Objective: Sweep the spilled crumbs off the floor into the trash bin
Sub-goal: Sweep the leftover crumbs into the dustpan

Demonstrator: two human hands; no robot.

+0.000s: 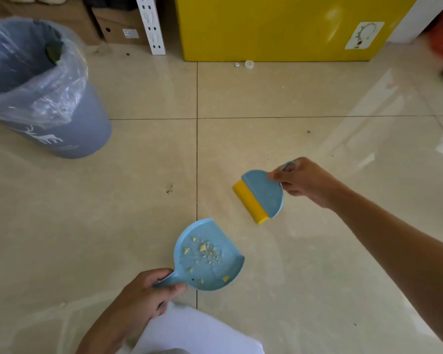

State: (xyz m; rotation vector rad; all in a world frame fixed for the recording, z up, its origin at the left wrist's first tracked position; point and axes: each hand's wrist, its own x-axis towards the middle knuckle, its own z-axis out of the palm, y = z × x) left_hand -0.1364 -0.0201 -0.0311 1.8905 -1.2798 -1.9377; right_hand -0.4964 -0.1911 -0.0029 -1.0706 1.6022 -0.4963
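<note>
The left hand (pixel 149 292) curls round the dustpan (pixel 210 261) handle, thumb lying along its top, wrist drawn in close. The right hand (pixel 307 182) grips the brush (pixel 264 192) handle with curled fingers, at the end of a bare, outstretched arm.

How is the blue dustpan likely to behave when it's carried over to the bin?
The dustpan looks like thin moulded plastic, so probably stiff and light; the left hand holds it by the handle alone. Its straight front edge has no wall, so the loose crumbs would likely slide out if it tips forward.
</note>
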